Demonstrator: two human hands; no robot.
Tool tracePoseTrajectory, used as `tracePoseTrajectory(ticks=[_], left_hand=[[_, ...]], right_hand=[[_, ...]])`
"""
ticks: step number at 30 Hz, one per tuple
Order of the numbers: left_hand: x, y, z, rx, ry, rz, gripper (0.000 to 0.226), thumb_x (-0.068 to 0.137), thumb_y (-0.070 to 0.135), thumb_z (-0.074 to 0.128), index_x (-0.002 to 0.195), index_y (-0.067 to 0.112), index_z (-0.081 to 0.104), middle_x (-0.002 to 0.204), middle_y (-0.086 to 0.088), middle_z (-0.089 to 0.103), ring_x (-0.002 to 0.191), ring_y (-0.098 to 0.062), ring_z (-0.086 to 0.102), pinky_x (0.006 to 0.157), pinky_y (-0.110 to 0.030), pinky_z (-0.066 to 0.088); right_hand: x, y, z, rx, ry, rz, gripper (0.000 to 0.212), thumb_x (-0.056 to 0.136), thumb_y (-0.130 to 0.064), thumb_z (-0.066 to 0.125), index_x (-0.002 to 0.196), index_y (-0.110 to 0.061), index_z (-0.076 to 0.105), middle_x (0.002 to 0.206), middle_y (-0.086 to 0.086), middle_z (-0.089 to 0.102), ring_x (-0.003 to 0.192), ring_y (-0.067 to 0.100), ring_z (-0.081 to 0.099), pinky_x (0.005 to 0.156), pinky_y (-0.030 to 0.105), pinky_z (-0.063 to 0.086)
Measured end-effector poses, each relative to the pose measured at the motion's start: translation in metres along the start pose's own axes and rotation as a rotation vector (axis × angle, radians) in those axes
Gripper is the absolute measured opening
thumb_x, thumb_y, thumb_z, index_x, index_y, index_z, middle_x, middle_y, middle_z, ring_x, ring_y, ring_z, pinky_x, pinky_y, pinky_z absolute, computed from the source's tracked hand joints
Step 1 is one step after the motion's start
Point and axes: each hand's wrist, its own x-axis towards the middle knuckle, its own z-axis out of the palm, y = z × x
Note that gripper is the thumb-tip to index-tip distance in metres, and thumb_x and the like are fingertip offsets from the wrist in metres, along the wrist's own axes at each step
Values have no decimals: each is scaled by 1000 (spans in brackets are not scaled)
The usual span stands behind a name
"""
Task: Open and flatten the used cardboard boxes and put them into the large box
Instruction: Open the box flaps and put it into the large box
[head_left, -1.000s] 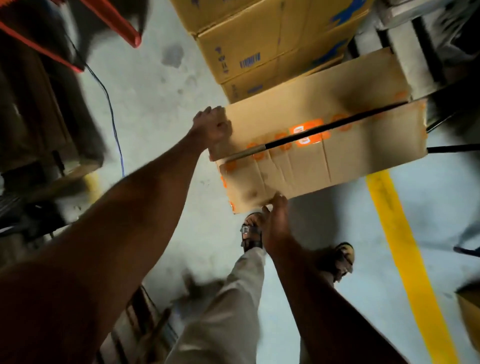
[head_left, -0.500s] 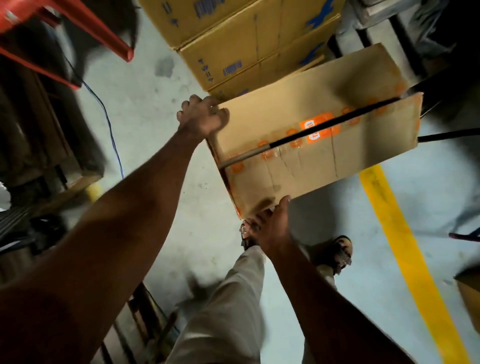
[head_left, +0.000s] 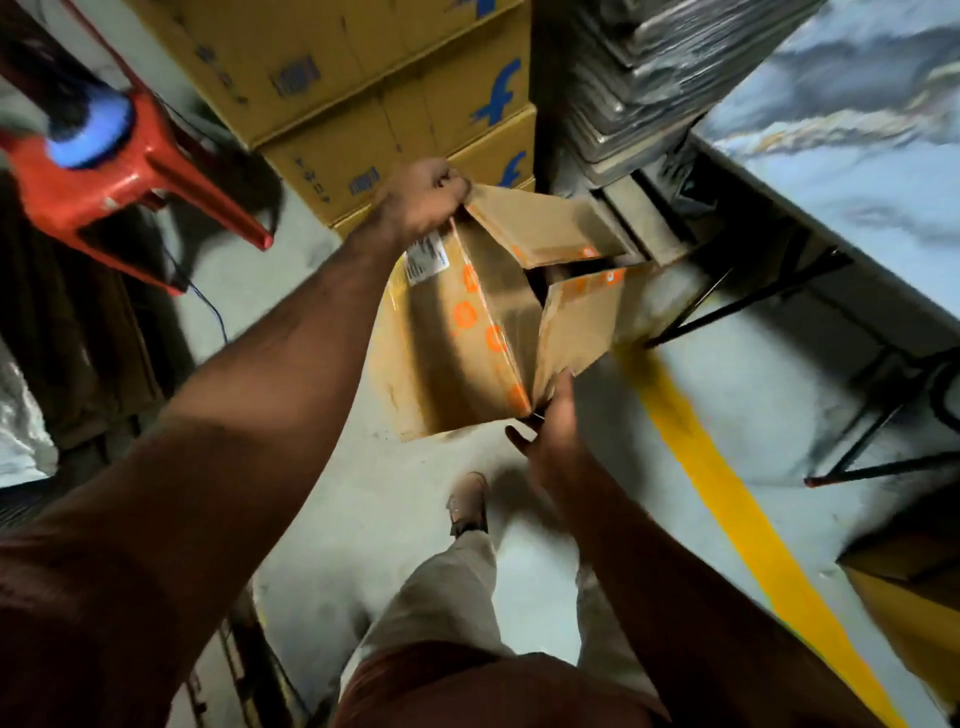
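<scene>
Up at twelve o'clock, the left hand (head_left: 421, 200) grips a flap of the cardboard box (head_left: 457, 338), now pulled open, while the right hand (head_left: 550, 431) pinches its six o'clock flap, so flattening comes next.

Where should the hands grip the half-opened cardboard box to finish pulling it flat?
Probably the free edges of the two end flaps of the cardboard box, from opposite sides. They already gape apart. The left hand grips the far flap's corner from above; the right hand meets the near flap from below.
</scene>
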Motion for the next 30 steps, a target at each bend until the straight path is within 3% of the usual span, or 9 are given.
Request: tracePoseTrajectory(ticks=[5,9,12,14,18,21,25,27,30], left_hand=[[-41,77,-4,75,72,48,65,73,74,41,96,18,66,95,-5,68,89,-27,65,75,-35,51],[-76,140,-14,215,176,76,58,80,71,41,91,18,60,97,-10,64,88,-30,59,70,-34,42],[-93,188,-22,240,321,59,77,74,78,31,94,13,65,103,-11,68,94,-34,62,82,-41,51],[-108,227,-29,252,429,34,87,68,82,25,98,13,69,105,-11,70,96,-34,63,89,-50,51],[-147,299,-38,306,530,63,64,89,66,37,117,18,67,124,-10,61,115,-33,54,97,-48,45],[-165,327,-38,261,545,74,52,94,57,42,114,18,70,116,-10,60,109,-30,52,93,-42,48],[-184,349,-55,221,569,100,37,93,51,51,101,17,63,109,-5,52,114,-30,48,94,-39,46],[-187,356,-76,135,568,111,34,86,45,59,99,15,65,109,0,59,109,-28,57,90,-40,52],[-201,369,-109,-69,502,123,29,82,31,68,108,18,63,108,-10,63,90,-24,68,74,-38,61]], right_hand=[[-38,-49,-49,9,20,-86,74,91,-77,29,137,-24,52,117,1,67,96,16,64,88,39,53],[-62,-94,-87,60,-68,-140,74,89,-81,19,103,-25,64,77,-7,71,87,16,61,97,43,46],[-85,-137,-103,80,-104,-195,79,87,-83,17,113,-25,65,108,1,71,103,24,64,92,44,48],[-98,-163,-112,77,-122,-234,80,87,-84,17,107,-26,67,106,1,71,107,26,63,97,46,45],[-119,-200,-134,53,-148,-326,75,91,-79,12,93,-26,66,95,1,71,91,20,63,87,35,45],[-128,-216,-147,88,-152,-402,79,89,-80,11,105,-27,68,117,5,70,107,26,64,105,44,44],[-142,-243,-148,101,-171,-465,86,87,-83,14,123,-24,66,116,8,72,103,28,67,101,50,49],[-152,-257,-145,93,-217,-485,91,82,-88,14,121,-25,67,112,9,73,104,30,68,100,53,49],[-168,-285,-141,85,-277,-487,95,79,-91,17,109,-21,72,108,13,74,106,35,67,100,56,48]])
